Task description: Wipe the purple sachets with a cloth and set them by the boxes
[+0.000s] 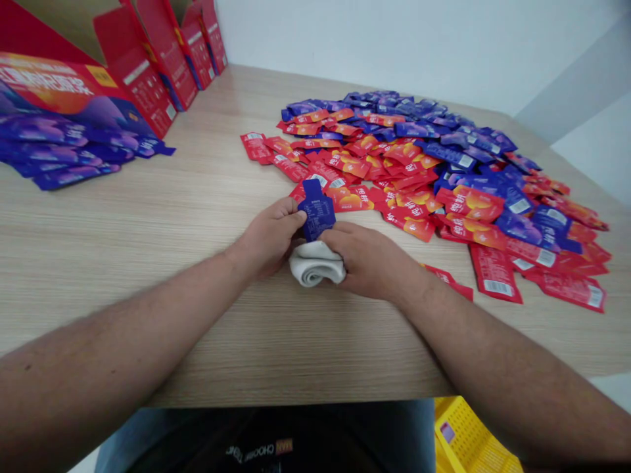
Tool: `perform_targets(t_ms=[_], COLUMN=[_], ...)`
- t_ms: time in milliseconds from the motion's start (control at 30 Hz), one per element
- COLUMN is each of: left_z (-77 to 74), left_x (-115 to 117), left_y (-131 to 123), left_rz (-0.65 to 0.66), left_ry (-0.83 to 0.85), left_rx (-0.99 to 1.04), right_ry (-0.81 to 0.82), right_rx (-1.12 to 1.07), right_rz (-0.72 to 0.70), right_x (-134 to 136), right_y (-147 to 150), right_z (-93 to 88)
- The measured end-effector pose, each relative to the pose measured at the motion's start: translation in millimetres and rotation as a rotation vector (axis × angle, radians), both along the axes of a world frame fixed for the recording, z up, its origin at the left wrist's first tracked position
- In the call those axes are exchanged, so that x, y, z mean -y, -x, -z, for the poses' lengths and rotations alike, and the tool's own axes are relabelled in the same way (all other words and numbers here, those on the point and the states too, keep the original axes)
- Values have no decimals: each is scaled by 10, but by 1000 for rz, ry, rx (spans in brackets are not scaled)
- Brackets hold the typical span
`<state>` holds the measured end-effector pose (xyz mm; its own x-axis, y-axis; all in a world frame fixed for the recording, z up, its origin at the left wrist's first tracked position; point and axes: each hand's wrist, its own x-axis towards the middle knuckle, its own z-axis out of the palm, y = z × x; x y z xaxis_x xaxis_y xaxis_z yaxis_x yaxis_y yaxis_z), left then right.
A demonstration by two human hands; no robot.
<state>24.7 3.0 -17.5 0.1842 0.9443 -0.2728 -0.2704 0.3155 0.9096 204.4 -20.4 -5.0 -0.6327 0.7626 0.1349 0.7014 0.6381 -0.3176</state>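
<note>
2 hands fill the near part of my feed, the left hand (269, 240) and the right hand (372, 259), reaching out over the pale wood-grain tabletop (148, 223). Between them lies a rolled white cloth (315, 264), touching both hands, and it looks to me like a soft pad placed under the work. Just above it, a blue sachet (317, 211) stands upright rather than flat, its printed panel turned toward me. The left fingers (296, 220) are together, pinched on its edge, probably to keep it raised and steady. The right fingers (330, 230) sit close against its lower edge, but I cannot tell whether they grip it. Just past the sachet, red sachets (352, 197) spread in a loose heap, with blue sachets (419, 112) massed behind them. Farther left, purple sachets (64, 151) lie overlapping in front of red cardboard boxes (142, 85), and a white wall (394, 39) closes the far side.
</note>
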Motion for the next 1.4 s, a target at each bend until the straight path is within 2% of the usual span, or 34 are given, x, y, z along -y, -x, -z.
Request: perform_targets(t_ms=[67,167,333,467,600,767,867,1033,1233,1400], left_z=[-14,-28,-23,-29,-10,21,36,70,118,88], left_x=[3,9,-10,-47,-49,-41,-51,-49,-46,-39], left_y=[-2,0,8,26,46,69,85,117,161,178], left_rz=[-8,4,-29,-59,-54,17,38,156,200,277], left_ry=[7,26,19,23,-16,-78,-111,-163,-253,-273], left_rx=[8,2,46,39,-23,-94,-65,-60,-123,-142], right_ry=[-5,-66,51,-41,18,-70,-35,-107,-96,-55], right_rx=[7,-75,19,-57,-20,-229,-231,-332,-327,-338], right_rz=[6,135,-58,81,-7,193,145,267,287,272], right_x=[-8,-23,-18,-52,-75,-106,-117,-148,-174,-167], right_y=[-10,-26,-18,-42,-67,-105,-111,-112,-107,-105], right_z=[10,23,31,54,51,40,58,78,57,33])
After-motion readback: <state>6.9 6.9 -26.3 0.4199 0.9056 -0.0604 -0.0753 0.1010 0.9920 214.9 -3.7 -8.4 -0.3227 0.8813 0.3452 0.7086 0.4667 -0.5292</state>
